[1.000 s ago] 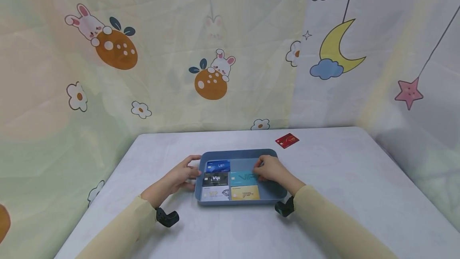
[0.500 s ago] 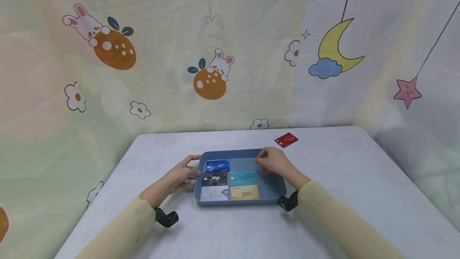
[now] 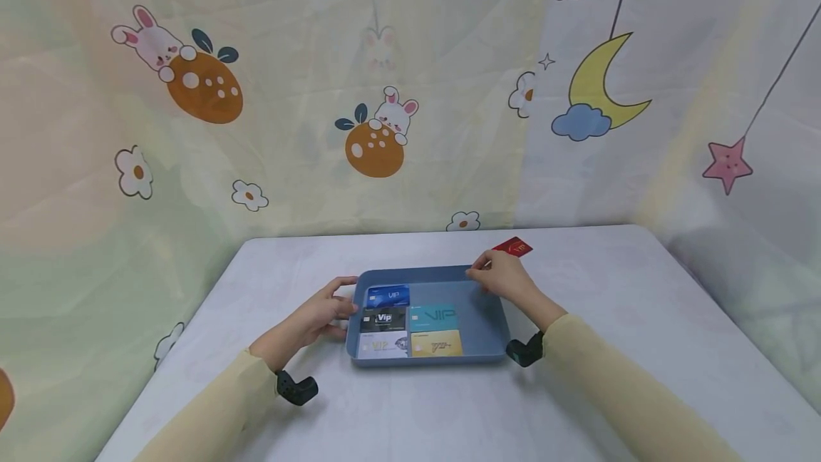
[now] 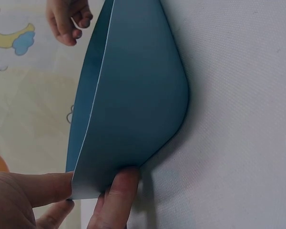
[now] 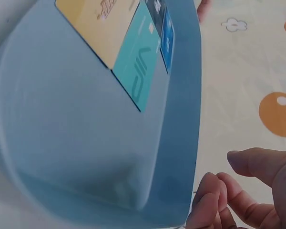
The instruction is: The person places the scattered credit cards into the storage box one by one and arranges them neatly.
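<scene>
The blue-grey tray (image 3: 471, 360) lies on the white table with several VIP cards flat in its left and middle part. My left hand (image 3: 326, 311) grips the tray's left side, and fingers (image 4: 121, 193) press its outer wall in the left wrist view. Blue card (image 3: 388, 296), black card (image 3: 378, 319) and white card (image 3: 383, 345) form the left column. Beside them are a teal card (image 3: 434, 318) and a yellow card (image 3: 437, 344). Over the tray's back right corner hovers my right hand (image 3: 507, 276), holding nothing, thumb and fingers apart. It partly hides a red card (image 3: 518, 246).
The red card lies on the white table (image 3: 616, 291) behind the tray's back right corner. A patterned cloth (image 3: 288, 91) hangs close behind the table's far edge. The tray's right part shows bare floor.
My right hand has left the teal card and moved up and right across the tray towards the red card. My left hand has stayed at the tray's left side.
</scene>
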`<action>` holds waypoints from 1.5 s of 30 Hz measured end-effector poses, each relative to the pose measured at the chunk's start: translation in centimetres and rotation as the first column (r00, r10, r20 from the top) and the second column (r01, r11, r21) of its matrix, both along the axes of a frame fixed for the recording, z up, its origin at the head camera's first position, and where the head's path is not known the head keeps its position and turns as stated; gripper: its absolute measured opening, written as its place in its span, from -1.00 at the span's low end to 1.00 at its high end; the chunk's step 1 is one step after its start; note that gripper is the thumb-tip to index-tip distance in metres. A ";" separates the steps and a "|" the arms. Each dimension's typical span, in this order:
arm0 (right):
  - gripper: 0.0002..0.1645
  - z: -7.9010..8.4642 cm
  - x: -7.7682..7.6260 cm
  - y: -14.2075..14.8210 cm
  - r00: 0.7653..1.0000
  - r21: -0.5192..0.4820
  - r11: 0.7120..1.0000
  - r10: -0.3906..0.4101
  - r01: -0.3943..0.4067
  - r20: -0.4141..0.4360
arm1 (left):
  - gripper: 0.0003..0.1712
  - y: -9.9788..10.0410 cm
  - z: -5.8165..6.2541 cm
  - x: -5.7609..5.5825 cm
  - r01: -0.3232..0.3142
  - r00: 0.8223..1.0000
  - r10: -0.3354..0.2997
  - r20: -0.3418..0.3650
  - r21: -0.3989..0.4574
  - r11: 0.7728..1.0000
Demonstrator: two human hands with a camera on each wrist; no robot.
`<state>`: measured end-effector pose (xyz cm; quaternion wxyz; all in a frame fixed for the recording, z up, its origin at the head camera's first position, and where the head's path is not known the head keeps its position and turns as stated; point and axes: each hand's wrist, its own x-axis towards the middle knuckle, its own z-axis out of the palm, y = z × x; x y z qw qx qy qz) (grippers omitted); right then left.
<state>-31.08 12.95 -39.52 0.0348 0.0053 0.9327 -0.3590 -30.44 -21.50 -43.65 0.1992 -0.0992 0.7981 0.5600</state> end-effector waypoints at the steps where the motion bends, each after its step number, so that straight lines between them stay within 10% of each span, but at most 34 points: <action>1: -0.68 0.1 0.0 0.1 1.000 0.000 1.000 0.003 -0.003 -0.003 | -0.18 -0.1 0.0 0.0 -0.001 1.000 0.001 -0.001 0.001 1.000; 17: -0.54 -0.9 -2.7 4.0 0.997 0.142 0.987 -0.064 0.071 -0.054 | -0.16 -0.5 -0.4 0.3 -0.010 1.000 0.010 -0.004 -0.002 1.000; 45: -0.11 -4.0 -6.4 6.9 0.977 0.074 0.976 -0.209 0.206 0.034 | -0.17 -0.1 0.1 -0.1 -0.009 1.000 0.009 0.003 -0.009 1.000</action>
